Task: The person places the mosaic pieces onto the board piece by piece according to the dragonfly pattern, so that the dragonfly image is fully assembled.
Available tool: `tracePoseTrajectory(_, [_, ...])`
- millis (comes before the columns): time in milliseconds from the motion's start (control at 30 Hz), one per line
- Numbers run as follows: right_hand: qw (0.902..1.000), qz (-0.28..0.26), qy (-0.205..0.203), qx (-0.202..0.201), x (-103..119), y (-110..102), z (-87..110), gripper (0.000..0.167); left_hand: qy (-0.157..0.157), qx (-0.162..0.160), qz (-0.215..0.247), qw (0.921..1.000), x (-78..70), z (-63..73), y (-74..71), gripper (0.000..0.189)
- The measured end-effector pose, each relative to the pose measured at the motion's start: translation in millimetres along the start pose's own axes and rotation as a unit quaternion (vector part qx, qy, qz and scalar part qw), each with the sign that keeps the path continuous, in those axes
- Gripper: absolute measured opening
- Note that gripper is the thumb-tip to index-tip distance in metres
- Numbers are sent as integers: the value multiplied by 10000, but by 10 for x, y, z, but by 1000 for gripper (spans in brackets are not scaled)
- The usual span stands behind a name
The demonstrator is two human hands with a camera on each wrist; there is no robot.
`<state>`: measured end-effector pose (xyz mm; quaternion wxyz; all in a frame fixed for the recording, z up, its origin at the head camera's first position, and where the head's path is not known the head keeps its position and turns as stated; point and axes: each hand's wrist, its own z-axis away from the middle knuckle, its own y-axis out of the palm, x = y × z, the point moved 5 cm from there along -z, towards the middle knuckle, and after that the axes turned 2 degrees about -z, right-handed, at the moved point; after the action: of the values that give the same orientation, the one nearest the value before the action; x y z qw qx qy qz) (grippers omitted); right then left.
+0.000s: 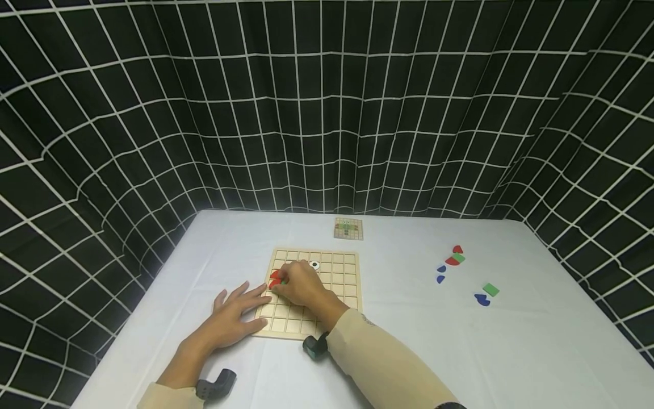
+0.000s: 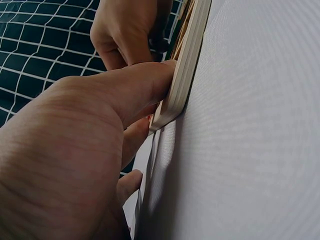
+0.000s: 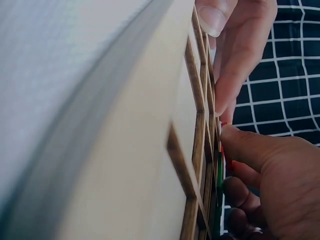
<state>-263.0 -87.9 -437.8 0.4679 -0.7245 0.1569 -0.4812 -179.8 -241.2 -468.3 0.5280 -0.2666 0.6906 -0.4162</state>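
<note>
A wooden grid board (image 1: 293,326) lies on the white table, with raised ridges between its squares. My right hand (image 1: 302,286) is over its left part, pinching a red rounded piece (image 1: 274,284) between thumb and fingers. Just beyond is another red piece (image 1: 275,274). A sliver of green piece (image 3: 219,172) shows beside the fingers in the right wrist view. One white piece with a black dot (image 1: 314,265) sits farther back on the board. My left hand (image 1: 232,318) lies with fingers spread at the board's left edge, its thumb and fingertips touching it. The right hand hides several squares.
A small card with a picture of a patterned grid (image 1: 348,228) lies behind the board. To the right are loose red pieces (image 1: 457,249), a green square (image 1: 491,289) and blue half-round pieces (image 1: 482,300). Black gridded curtain (image 1: 317,113) surrounds the table (image 1: 409,318).
</note>
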Motion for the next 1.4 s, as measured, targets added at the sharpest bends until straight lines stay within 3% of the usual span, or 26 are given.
tracePoseTrajectory(333, [9985, 550, -15, -5, 2, 29, -13, 30, -35, -20, -49, 10000, -21, -4, 24, 49])
tracePoseTrajectory(600, [9995, -312, 11, 23, -24, -61, 17, 28, -34, 30, 16, 10000, -38, 0, 28, 49])
tracePoseTrajectory(900, [9957, -716, -112, -568, 40, -645, 164, 31, -66, 12, -61, 10000, -31, 12, 10, 49])
tracePoseTrajectory(1100, [9892, -823, -499, -1104, 25, -1104, 366, 26, -68, -31, -85, 9999, -25, 10, -31, 50])
tracePoseTrajectory(1400, [9752, -769, -932, -1854, -302, -1655, 829, 28, -46, -108, -44, 9999, -21, 4, -10, 50])
